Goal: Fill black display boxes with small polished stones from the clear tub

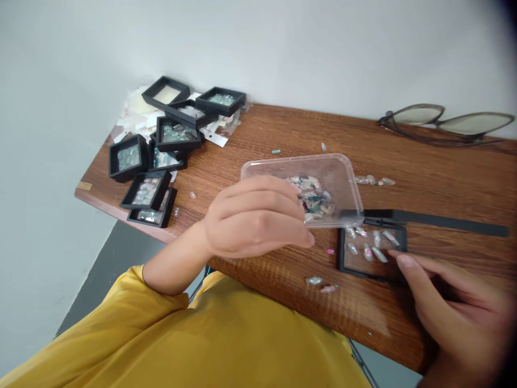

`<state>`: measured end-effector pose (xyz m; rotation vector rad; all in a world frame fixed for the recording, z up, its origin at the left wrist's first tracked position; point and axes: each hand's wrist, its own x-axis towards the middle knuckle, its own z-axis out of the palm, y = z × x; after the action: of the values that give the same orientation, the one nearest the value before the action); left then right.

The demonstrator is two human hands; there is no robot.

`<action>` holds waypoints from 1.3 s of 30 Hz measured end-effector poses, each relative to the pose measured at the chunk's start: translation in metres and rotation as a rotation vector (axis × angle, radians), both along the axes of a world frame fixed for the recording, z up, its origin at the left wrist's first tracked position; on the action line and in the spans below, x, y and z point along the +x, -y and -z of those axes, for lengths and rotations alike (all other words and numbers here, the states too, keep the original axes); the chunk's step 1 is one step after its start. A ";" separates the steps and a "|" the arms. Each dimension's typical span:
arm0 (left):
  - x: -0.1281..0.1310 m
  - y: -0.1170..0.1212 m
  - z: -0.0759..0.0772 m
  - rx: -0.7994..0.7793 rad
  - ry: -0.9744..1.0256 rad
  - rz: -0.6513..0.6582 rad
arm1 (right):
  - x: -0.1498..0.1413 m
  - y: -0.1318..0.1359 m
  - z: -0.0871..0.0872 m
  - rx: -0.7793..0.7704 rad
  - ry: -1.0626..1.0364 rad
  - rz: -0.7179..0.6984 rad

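Observation:
My left hand (258, 218) hovers back upward over the near left part of a clear plastic container (343, 175). Its fingers reach out and bend slightly; no object shows in it. Inside the container lies a heap of loose press-on nails (317, 196). On the right, my right hand (448, 302) has thumb and index finger together at the right rim of a black display frame (341, 258). Several decorated nails (367, 252) rest on the frame's clear film, one just beside the index fingertip. The other right fingers are partly hidden.
Black frames (180, 134) holding nails are piled at the left over papers and bags. Glasses (448, 124) lie by the wall. A black strip (452, 222) stretches behind the right hand. Loose nails (314, 281) are scattered on the wooden table (291, 129).

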<state>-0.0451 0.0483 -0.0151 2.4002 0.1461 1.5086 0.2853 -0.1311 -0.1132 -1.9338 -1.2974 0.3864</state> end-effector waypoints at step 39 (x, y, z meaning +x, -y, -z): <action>-0.014 -0.005 -0.012 -0.123 -0.552 -0.412 | -0.006 0.000 -0.005 -0.056 -0.044 0.057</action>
<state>-0.0586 0.0538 -0.0036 2.7276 0.8685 0.8864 0.2792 -0.1309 -0.1079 -1.9925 -1.2124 0.4383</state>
